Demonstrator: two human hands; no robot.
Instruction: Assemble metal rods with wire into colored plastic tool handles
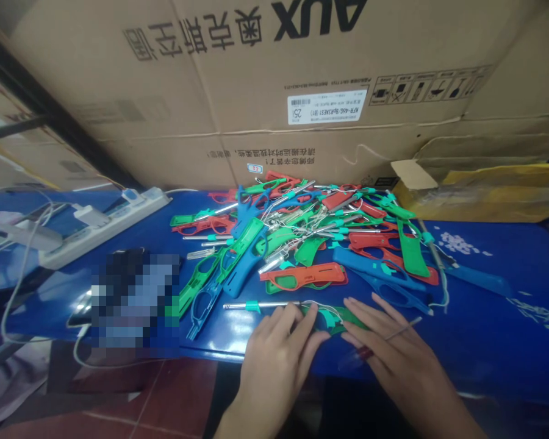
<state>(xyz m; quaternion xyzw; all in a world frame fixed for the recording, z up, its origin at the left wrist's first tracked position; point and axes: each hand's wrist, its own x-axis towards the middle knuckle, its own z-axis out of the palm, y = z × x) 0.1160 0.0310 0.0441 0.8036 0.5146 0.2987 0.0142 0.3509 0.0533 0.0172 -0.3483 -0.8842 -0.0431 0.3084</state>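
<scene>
An opened green long-nose lighter [348, 317] lies at the table's front edge, its metal tube [279, 305] pointing left and thin white wires and teal parts exposed. My left hand [281, 344] pinches it where the tube meets the shell, thumb and fingers closed. At the shell's right end rests my right hand [388, 344], fingers bent over it. A small screwdriver [403, 328] with a thin metal shaft and dark red handle is tucked between that hand's fingers. Just beyond, an orange-red lighter shell [302, 276] lies over a green one.
A pile of red, green and blue lighter shells [251, 244], metal tubes and wires covers the blue table [485, 329]. A power strip [105, 228] and a blurred-out device [137, 299] are on the left. Behind stands a large cardboard box [165, 91]; small white pieces [457, 242] lie right.
</scene>
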